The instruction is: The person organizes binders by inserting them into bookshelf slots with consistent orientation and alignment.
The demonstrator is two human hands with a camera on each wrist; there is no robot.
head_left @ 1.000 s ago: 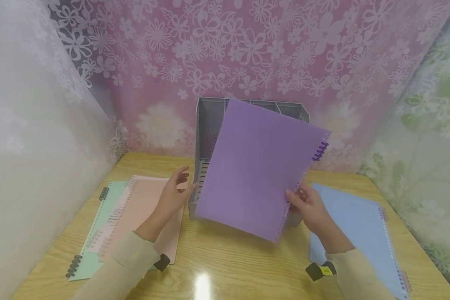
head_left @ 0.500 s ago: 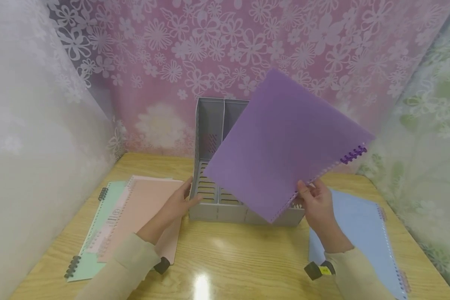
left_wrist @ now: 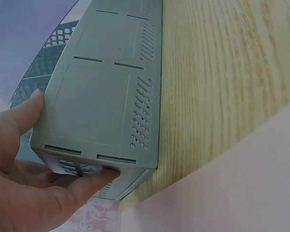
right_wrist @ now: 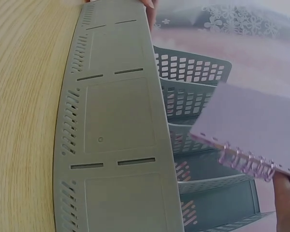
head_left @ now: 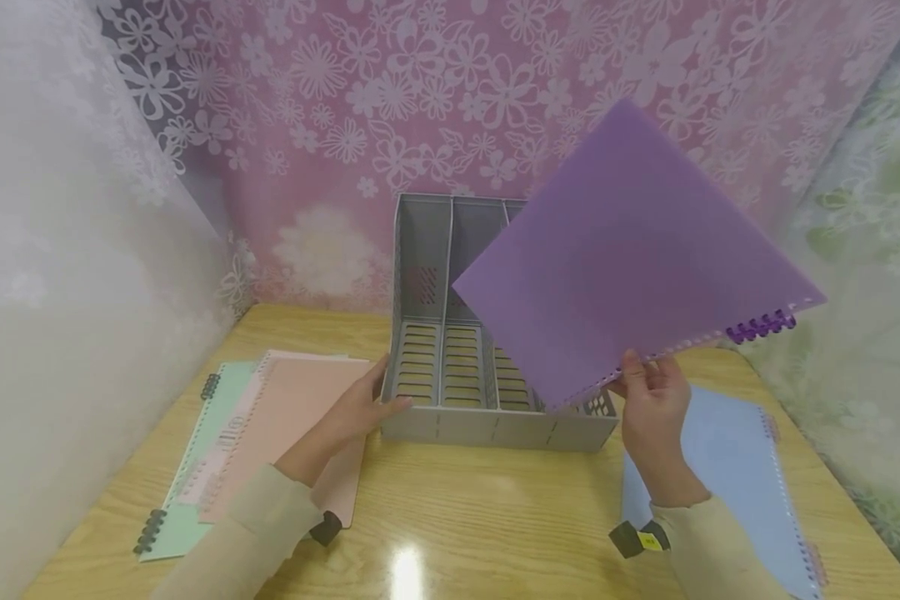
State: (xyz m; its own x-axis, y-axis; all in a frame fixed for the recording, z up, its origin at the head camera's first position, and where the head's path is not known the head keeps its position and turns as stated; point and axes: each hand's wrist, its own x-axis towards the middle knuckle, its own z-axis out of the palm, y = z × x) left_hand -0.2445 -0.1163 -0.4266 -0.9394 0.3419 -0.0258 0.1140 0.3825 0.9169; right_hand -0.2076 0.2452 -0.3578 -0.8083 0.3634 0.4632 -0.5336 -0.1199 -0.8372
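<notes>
My right hand pinches a purple spiral notebook by its bound edge. It is held up, tilted on a corner, over the right part of a grey desktop file organizer. In the right wrist view, the notebook's purple rings show beside the fingers. My left hand grips the organizer's front left corner. The left wrist view has the thumb at the front wall's upper edge and the other fingers against the side wall. The notebook hides the organizer's right compartments in the head view.
On the left of the wooden table lie a peach notebook and a green notebook, overlapping. A blue notebook lies on the right, partly under the right forearm. A pink flowered curtain hangs behind the organizer.
The purple notebook has moved up and right and turned clockwise, uncovering the organizer's left compartments. My left hand has come over to the organizer's front left corner and taken hold of it.
</notes>
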